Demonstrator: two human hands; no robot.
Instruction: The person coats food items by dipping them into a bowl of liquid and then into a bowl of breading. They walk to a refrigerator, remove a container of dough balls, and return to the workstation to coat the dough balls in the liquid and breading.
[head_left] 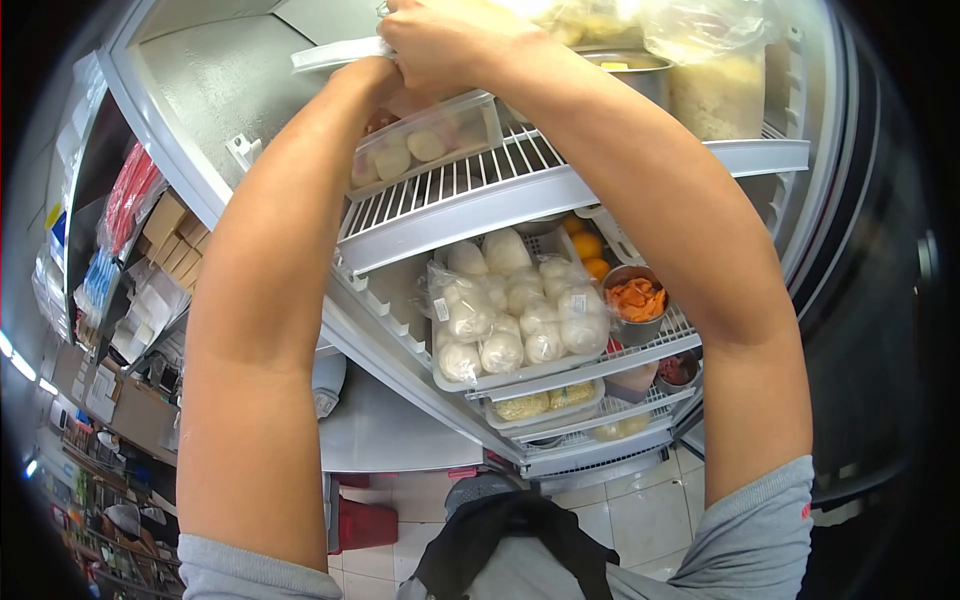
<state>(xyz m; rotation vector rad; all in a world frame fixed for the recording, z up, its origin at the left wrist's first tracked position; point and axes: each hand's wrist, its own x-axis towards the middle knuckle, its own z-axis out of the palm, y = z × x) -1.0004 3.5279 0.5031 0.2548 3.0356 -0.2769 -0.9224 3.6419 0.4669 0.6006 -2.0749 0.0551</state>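
Both arms reach up to the top shelf of an open fridge. My right hand [430,42] is closed, its fingers curled; what it grips is hidden at the top edge of the view. Just under it is my left hand [370,80], its fingers hidden behind my right hand and wrist. Next to both hands a white lid-like edge [335,56] sticks out to the left. Below them a clear plastic container [475,120] with pale round pieces rests on the wire shelf [470,215].
To the right stand a metal pot [645,80] and a bag of pale food [720,95]. Lower down are bagged white balls [510,305] in a tray, oranges [585,243] and a cup of orange pieces [637,298]. A red bin [365,522] stands on the floor.
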